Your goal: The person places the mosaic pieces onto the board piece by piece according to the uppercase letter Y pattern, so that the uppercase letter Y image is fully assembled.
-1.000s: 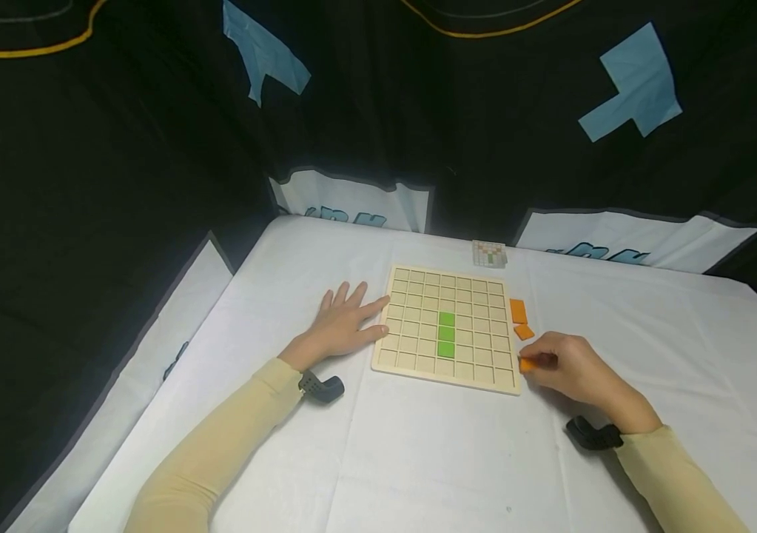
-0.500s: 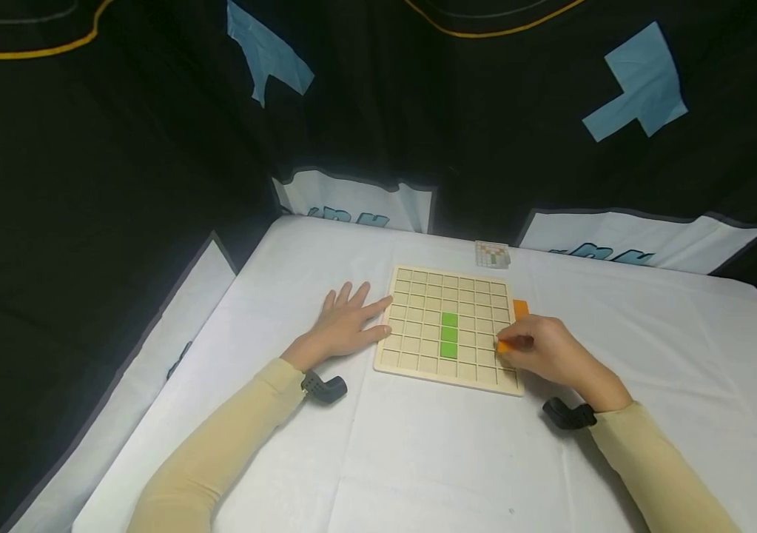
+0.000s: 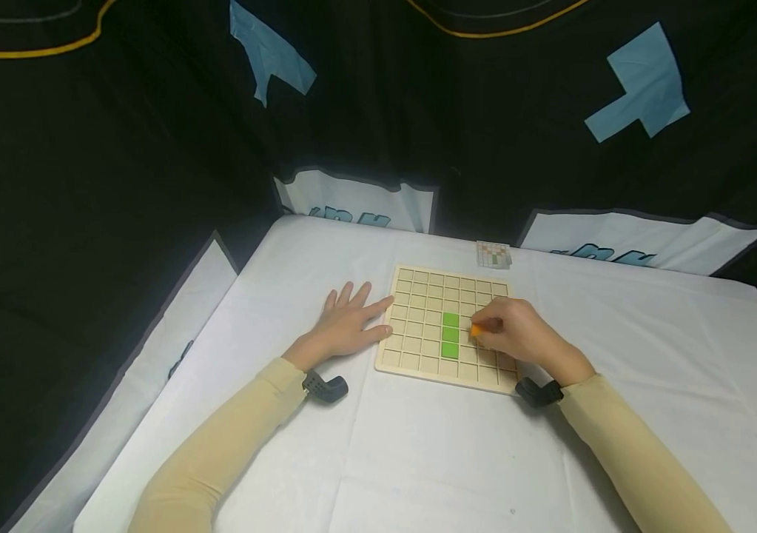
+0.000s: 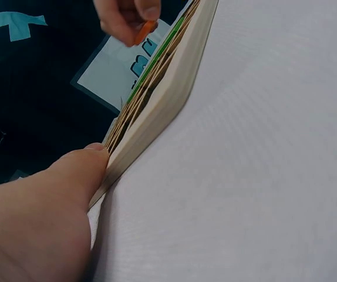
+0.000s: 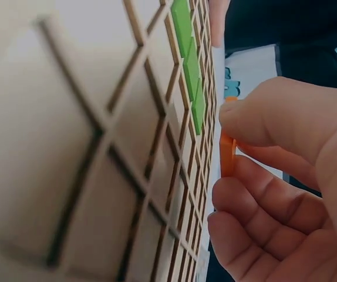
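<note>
Fingers (image 5: 239, 195) of the right hand (image 3: 518, 334) pinch an orange tile (image 5: 228, 155), held tilted just above the gridded board (image 3: 414, 326), to the right of three green tiles (image 3: 451, 335) that sit in a column of its cells. The left hand (image 3: 340, 331) lies with fingers spread, thumb and index finger touching the board's left edge. Beyond the board, a small gridded card (image 3: 493, 255) lies on the white-covered counter (image 3: 438, 459); a black drape (image 3: 152, 133) hangs behind.

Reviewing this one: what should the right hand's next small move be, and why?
Probably lower the orange tile into the gridded board: the right hand pinches it above the grid, near three green tiles already seated there.
</note>
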Motion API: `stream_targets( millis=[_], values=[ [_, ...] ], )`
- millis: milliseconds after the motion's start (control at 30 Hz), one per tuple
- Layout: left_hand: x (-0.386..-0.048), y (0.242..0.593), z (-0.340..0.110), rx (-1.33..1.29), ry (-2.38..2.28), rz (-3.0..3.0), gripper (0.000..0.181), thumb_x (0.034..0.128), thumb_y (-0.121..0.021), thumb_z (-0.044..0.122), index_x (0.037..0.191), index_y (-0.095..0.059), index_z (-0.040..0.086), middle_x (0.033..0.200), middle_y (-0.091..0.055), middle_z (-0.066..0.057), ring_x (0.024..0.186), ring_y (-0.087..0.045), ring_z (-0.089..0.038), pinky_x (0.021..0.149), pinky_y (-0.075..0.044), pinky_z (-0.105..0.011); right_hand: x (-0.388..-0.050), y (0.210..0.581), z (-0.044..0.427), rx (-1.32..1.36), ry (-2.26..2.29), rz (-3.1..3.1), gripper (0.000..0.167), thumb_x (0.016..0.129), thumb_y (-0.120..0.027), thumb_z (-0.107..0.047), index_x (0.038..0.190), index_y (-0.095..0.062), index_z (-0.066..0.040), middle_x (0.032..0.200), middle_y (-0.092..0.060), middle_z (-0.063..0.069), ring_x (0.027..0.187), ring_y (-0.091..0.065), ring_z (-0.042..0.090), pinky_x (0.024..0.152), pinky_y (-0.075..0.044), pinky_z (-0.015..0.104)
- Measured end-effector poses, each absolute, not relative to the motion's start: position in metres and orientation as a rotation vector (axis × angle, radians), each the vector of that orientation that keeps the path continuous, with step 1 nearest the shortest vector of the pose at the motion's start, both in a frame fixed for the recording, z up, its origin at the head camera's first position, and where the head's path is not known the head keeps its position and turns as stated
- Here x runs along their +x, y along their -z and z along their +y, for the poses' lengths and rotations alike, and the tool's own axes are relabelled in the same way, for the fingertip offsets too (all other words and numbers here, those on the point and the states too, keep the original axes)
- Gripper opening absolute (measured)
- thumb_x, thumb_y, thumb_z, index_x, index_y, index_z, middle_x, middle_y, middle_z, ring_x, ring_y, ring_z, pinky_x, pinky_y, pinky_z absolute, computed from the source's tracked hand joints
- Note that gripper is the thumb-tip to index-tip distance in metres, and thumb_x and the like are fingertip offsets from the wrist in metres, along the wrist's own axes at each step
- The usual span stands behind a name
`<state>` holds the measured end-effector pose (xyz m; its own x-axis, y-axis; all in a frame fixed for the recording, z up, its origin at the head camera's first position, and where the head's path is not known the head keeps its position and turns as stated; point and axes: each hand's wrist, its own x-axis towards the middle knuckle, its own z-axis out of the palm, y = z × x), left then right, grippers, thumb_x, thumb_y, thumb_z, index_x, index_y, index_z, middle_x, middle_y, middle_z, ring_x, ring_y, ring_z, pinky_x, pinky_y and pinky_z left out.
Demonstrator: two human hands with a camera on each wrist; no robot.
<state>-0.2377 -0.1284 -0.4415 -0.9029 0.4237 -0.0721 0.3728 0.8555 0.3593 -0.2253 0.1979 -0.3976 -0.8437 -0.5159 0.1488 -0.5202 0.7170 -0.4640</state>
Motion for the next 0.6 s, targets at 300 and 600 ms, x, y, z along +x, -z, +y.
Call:
stream_targets(
  millis=[300, 600],
  values=[
    [-0.237, 0.440, -0.128, 0.627, -0.520, 2.877, 0.068, 0.1013, -0.045, 0.059, 0.161, -0.031, 0.031, 0.171, -0.011, -0.021, 0.157, -0.001, -0.051, 0.125, 0.001, -0.068, -0.243, 0.394, 0.178, 0.917, -0.765, -2.910, 0.024, 0.082, -0.075, 0.000, 0.106, -0.079, -0.001, 0.104, -0.077, 0.014, 0.097, -0.070, 0.027, 0.086, -0.059, 0.044],
    [-0.238, 0.442, -0.129, 0.619, -0.511, 2.881, 0.068, 0.1011, -0.044, 0.059, 0.161, -0.030, 0.032, 0.172, -0.011, -0.020, 0.157, -0.001, -0.050, 0.125, 0.000, -0.068, -0.261, 0.394, 0.167, 0.920, -0.749, -2.924, 0.020, 0.085, -0.075, -0.001, 0.104, -0.079, -0.004, 0.103, -0.077, 0.012, 0.093, -0.066, 0.024, 0.085, -0.057, 0.042]
  ],
)
